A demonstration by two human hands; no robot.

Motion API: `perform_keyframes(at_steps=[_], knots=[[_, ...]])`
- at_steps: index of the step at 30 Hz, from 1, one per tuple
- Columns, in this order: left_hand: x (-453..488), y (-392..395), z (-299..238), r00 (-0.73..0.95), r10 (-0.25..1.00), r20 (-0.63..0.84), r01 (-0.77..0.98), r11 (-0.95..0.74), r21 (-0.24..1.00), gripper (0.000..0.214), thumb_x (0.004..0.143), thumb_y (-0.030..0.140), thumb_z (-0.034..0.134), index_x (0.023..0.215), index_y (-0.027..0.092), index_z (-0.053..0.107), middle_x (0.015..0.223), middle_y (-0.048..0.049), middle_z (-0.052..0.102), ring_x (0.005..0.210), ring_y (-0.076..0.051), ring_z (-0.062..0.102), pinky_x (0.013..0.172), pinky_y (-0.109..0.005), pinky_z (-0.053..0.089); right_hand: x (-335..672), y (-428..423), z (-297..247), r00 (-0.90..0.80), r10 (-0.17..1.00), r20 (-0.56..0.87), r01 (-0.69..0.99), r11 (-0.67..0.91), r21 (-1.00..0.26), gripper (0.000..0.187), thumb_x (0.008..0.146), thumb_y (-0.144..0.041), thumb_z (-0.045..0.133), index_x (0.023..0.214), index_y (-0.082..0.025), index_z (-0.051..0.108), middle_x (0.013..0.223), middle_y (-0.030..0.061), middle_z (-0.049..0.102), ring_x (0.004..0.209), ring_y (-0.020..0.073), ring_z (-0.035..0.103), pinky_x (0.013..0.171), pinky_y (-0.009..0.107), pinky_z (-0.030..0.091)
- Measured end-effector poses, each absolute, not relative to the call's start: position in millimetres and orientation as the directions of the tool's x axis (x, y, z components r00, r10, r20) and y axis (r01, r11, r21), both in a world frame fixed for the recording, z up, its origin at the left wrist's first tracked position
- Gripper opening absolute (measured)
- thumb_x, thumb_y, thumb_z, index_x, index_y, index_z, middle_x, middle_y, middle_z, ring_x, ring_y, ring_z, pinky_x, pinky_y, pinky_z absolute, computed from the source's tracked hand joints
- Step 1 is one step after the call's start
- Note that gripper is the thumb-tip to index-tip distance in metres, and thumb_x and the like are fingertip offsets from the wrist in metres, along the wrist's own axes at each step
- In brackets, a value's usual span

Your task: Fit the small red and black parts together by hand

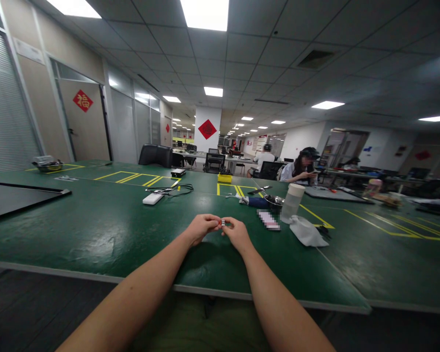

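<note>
My left hand (201,228) and my right hand (236,231) meet above the green table (95,230), both arms stretched forward. Between their fingertips they pinch a tiny object (222,223), silvery with a bit of red on its left side; it is too small to name. Both hands are closed in a pinch on it. The object hangs just above the table surface, a little ahead of the near edge.
A translucent plastic cup (292,202), crumpled white plastic bag (308,231) and a metal bowl (274,200) stand to the right. A white box (152,198), black cables (172,189) and a yellow box (225,178) lie further back. A seated person (301,168) is at the back right.
</note>
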State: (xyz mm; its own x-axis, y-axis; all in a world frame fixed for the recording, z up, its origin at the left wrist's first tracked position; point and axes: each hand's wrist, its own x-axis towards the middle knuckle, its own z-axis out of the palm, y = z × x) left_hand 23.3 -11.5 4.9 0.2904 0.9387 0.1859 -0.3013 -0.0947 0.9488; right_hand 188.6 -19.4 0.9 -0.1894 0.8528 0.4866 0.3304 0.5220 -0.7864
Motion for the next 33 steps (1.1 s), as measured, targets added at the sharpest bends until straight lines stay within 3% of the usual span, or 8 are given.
perform_keyframes(at_steps=[33], knots=[[21.5,-10.6,4.0,0.322,0.927,0.190,-0.280,-0.099,0.955,0.016,0.068,0.014,0.069,0.083,0.009,0.069,0.078,-0.0077,0.069,0.070,-0.012,0.064,0.072,-0.024,0.051,187.5,-22.5,2.4,-0.189,0.862,0.470,0.331,0.506,-0.796,0.025,0.071,-0.023,0.056,0.093,-0.015,0.065,0.073,0.0034,0.069,0.054,0.0148,0.063,0.055,0.026,0.049]])
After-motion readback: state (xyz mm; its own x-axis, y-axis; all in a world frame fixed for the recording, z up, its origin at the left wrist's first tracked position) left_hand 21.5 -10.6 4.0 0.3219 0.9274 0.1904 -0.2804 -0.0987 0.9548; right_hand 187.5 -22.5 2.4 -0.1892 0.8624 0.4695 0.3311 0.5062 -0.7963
